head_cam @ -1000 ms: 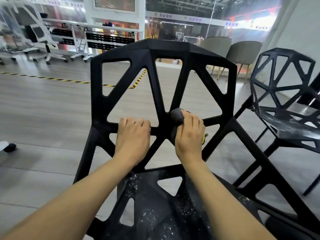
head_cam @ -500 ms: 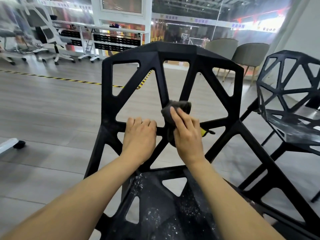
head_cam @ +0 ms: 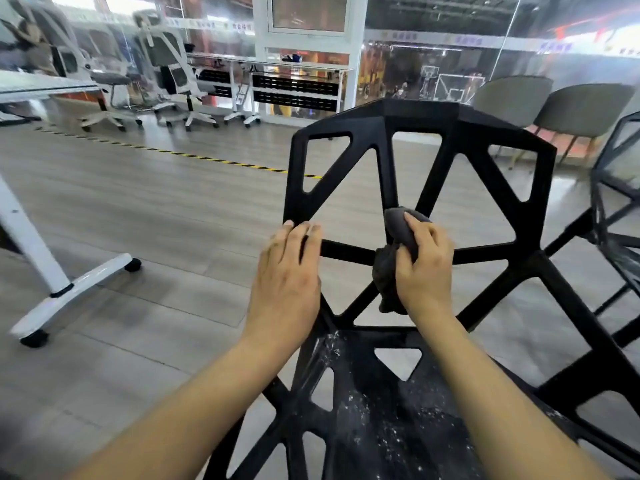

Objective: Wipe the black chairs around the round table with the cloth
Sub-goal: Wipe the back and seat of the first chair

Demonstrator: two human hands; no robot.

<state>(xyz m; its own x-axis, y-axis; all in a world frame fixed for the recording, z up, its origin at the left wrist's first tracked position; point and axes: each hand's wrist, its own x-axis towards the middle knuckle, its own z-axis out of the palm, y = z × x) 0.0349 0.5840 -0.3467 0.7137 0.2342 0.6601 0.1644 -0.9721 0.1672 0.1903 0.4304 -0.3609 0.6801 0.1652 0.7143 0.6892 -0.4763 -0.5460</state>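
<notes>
No text can be read: the banner strips (head_cam: 464, 39) along the glass wall (coloured characters) are too blurred.

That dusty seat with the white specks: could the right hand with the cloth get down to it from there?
Probably yes. The right hand holds the cloth against the backrest hub, just above the speckled seat, and nothing lies between them.

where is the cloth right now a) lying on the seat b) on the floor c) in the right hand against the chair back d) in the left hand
c: the right hand holds the bunched cloth against the middle of the chair back.
</notes>
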